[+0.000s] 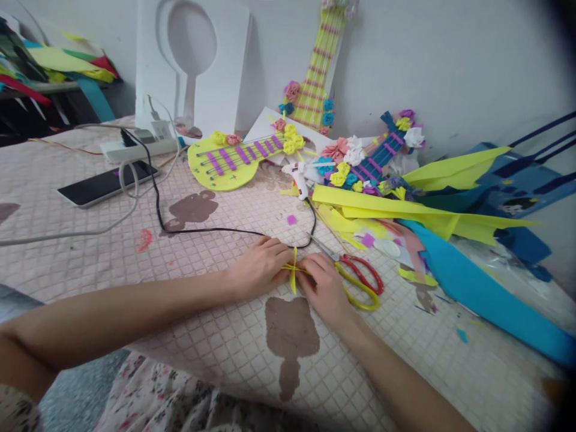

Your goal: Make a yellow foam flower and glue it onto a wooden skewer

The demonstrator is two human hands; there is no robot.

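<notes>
Both my hands meet over the quilted tablecloth (234, 348), pinching a small cross-shaped piece of yellow paper (293, 277) between them. My left hand (258, 270) is closed on its left arm, and my right hand (324, 285) is closed on its right arm. The other two arms of the paper stick up and down between the fingertips. Scissors (363, 282) with red and yellow handles lie just beyond my right hand, blades pointing left. A white glue gun (297, 179) sits farther back, its black cord curving behind my hands.
A yellow paper guitar (225, 162) with purple strips lies behind. Another stands against the wall, beside a blue one (378, 162). Yellow paper (396, 204) and blue paper (477, 282) spread at right. A phone (108, 183) and power strip (139, 147) lie at left.
</notes>
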